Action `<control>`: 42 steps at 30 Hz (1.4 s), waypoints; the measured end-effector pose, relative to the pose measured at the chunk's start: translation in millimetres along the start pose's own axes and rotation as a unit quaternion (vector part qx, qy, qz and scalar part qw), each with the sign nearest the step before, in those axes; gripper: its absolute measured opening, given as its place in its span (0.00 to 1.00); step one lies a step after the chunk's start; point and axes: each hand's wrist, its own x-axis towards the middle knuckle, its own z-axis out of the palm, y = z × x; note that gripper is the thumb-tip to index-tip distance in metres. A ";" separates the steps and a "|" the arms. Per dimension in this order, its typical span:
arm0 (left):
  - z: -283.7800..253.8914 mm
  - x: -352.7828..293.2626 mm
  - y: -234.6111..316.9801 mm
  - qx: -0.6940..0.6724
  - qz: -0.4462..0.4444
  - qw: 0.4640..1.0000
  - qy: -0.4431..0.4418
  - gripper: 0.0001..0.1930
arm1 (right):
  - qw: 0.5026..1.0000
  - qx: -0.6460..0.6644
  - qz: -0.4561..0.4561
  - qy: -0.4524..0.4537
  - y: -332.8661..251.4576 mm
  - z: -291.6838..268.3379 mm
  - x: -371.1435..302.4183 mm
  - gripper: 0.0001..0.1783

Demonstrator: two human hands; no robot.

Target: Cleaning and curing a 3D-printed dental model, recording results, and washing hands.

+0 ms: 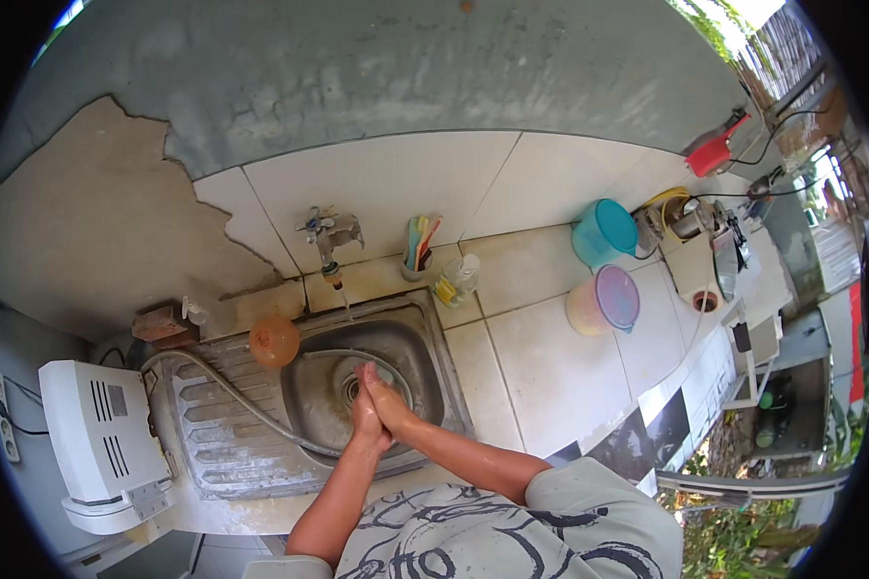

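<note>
My left hand (363, 417) and my right hand (387, 402) are pressed together palm to palm above the steel sink basin (433, 393). Their fingers look stretched out toward the drain (350, 390), with the left fingers partly covered by the right hand. Nothing shows between them. Beyond my hands, a wall tap (332, 236) lets a thin stream of water (347, 304) fall into the basin's far side. A grey hose (227, 384) crosses the drainboard and loops inside the basin.
An orange round bowl (274, 341) stands at the sink's far left edge. Behind the sink are a cup of toothbrushes (418, 259) and a clear pump bottle (458, 281). Farther right stand a turquoise pitcher (603, 234) and a yellow-pink pitcher (603, 301). A white appliance (106, 434) is at left.
</note>
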 end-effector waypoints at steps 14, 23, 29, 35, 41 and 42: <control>36.0 -46.5 -3.6 -0.046 0.032 0.998 -0.004 0.33 | 0.981 -0.013 -0.166 -0.095 -11.6 0.9 29.6 0.41; -38.3 22.8 48.4 -0.097 0.213 0.851 -0.470 0.15 | 0.759 0.577 -0.090 -0.287 15.0 43.1 35.0 0.27; 53.3 -49.9 19.8 0.080 0.286 0.953 -0.059 0.16 | 0.940 0.245 -0.178 -0.155 -31.9 3.5 44.6 0.22; -0.5 -5.8 19.8 -0.043 0.218 0.956 -0.193 0.26 | 0.555 0.738 -0.103 -0.369 -51.8 44.6 33.0 0.09; -22.0 24.2 31.4 0.107 0.435 0.885 -0.126 0.25 | 0.861 0.418 -0.141 -0.253 -61.0 22.0 19.1 0.15; 14.2 -1.4 31.1 0.073 0.398 0.909 -0.099 0.27 | 0.916 0.249 -0.202 -0.243 -69.5 13.8 29.3 0.21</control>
